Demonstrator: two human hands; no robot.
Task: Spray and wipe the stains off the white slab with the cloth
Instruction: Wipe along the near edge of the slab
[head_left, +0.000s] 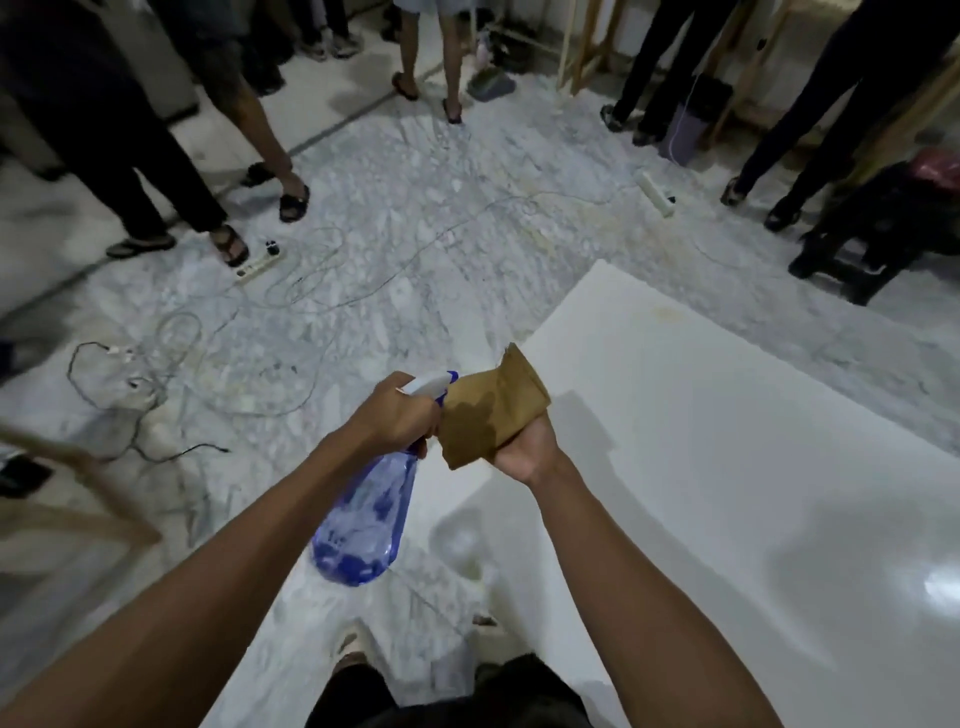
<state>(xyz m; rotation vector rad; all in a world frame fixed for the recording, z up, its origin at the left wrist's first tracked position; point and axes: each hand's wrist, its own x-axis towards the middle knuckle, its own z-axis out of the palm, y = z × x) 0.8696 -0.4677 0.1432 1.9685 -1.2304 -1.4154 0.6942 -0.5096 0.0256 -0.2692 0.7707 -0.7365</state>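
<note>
My left hand grips the neck of a blue translucent spray bottle, whose white nozzle points right at a folded brown cloth. My right hand holds that cloth from below, palm up, with a darker wet patch showing on it. Both hands hover above the near left edge of the white slab, which lies flat on the marble floor. A faint yellowish stain marks the slab near its far corner.
Tangled cables and power strips lie on the marble floor to the left. Several people stand around the far side. A dark stool stands at the right, a wooden frame at the left.
</note>
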